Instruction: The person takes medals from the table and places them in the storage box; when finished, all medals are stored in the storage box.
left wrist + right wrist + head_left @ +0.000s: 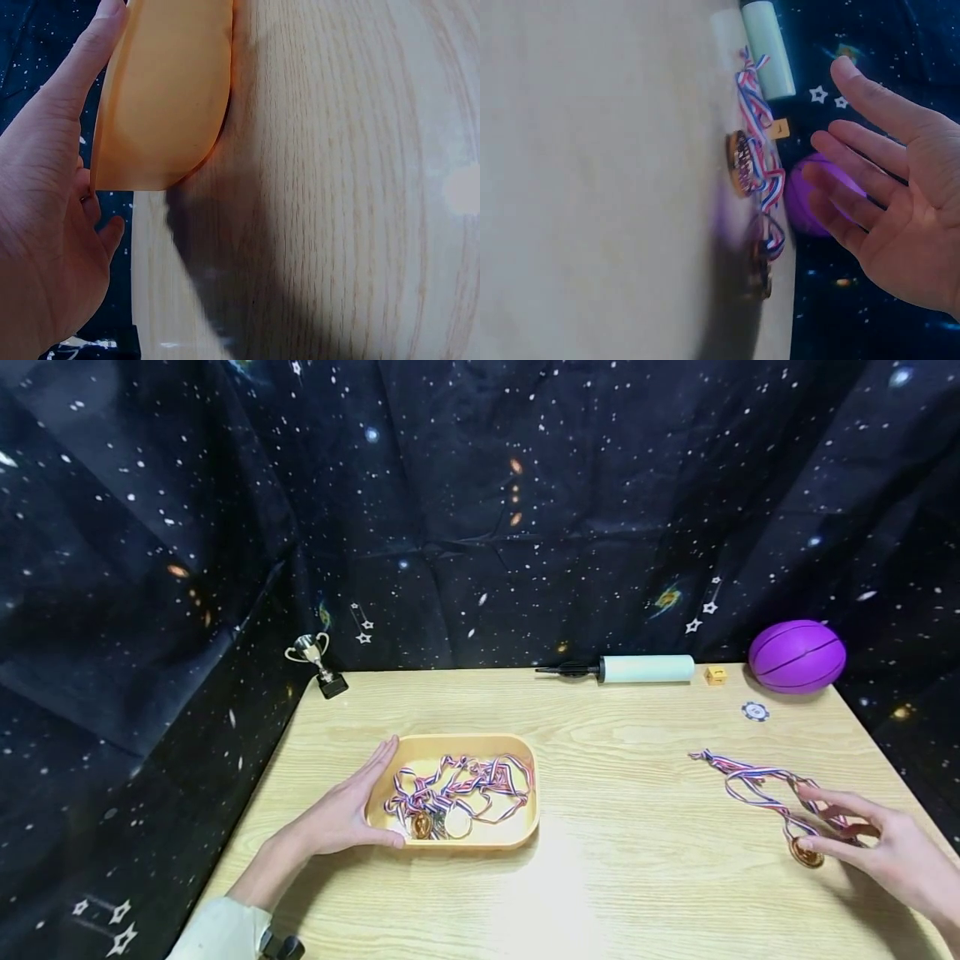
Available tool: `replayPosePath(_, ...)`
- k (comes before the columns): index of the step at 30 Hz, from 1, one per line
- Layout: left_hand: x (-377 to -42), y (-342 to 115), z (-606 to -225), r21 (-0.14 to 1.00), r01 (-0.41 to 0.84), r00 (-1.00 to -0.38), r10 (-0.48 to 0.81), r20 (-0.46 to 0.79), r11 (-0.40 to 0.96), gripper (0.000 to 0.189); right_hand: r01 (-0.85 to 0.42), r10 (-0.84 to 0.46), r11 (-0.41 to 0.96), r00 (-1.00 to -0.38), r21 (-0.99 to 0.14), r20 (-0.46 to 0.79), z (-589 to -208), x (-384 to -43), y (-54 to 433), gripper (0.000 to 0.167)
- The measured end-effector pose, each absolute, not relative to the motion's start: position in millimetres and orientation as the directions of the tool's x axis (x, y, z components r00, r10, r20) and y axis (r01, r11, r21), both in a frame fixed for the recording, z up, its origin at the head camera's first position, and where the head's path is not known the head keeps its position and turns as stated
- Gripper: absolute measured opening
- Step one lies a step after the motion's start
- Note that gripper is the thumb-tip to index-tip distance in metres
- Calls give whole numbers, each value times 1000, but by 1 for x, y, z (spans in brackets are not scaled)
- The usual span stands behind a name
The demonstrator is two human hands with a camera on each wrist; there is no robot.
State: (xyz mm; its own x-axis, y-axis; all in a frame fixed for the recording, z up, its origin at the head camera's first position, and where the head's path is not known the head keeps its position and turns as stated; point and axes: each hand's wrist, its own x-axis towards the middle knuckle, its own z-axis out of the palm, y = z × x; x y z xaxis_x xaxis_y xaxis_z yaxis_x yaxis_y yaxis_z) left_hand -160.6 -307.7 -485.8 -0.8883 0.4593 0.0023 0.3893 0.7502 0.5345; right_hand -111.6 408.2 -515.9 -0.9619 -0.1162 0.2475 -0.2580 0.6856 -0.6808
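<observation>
My left hand (341,818) grips the left end of a yellow-orange plastic bin (495,845), fingers along the left rim and back corner, thumb on the front rim. Inside lie tangled striped ribbons (498,777) with a bronze-coloured medal (422,825) and a pale medal (457,822). On the right, my right hand (873,839) hovers over more medals, its fingers spread and holding nothing in the right wrist view. Under it are a bronze-coloured medal (806,853) and red, white and blue ribbon (750,772). A second medal (761,274) shows in the right wrist view.
Along the back stand a small trophy (318,664), a pale hand pump (645,669), a yellow die-like cube (716,675) and a purple ball (797,657). A poker chip (755,712) lies before the ball. A dark star-patterned cloth (480,527) borders the wooden table (615,752).
</observation>
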Motion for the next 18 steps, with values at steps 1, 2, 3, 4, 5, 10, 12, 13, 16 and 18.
replayPosePath(1, -160, -308, -486, 534, 388, -889, 459, 1, 751, 146, -252, -107, 693, -963, -676, 249, -518, -109, 408, 56)
replayPosePath(2, -160, -307, -485, 533, 389, -888, 459, 1, 752, 146, -245, -98, 698, -963, -673, 249, -520, -106, 408, 55)
replayPosePath(3, -160, -307, -485, 532, 389, -889, 459, 1, 752, 146, -240, -91, 706, -964, -666, 250, -522, -104, 407, 54)
replayPosePath(4, -160, -307, -485, 533, 386, -889, 457, -1, 753, 146, -236, -84, 713, -963, -660, 255, -524, -101, 407, 52)
replayPosePath(5, -159, -307, -485, 536, 383, -891, 455, -2, 752, 147, -232, -79, 721, -964, -653, 255, -525, -99, 406, 51)
replayPosePath(10, -158, -307, -485, 545, 383, -891, 454, 5, 746, 146, -199, -63, 807, -965, -556, 254, -533, -92, 405, 51)
replayPosePath(12, -158, -306, -484, 543, 391, -889, 457, 14, 743, 146, -183, -60, 837, -968, -515, 246, -538, -90, 406, 54)
replayPosePath(13, -158, -306, -484, 544, 389, -890, 456, 13, 744, 146, -177, -59, 844, -969, -506, 241, -540, -89, 406, 55)
replayPosePath(16, -159, -306, -485, 542, 388, -890, 455, 11, 745, 145, -177, -66, 847, -971, -501, 230, -547, -88, 406, 57)
replayPosePath(18, -159, -307, -485, 541, 388, -890, 456, 9, 746, 145, -165, -69, 852, -976, -497, 205, -550, -88, 405, 58)
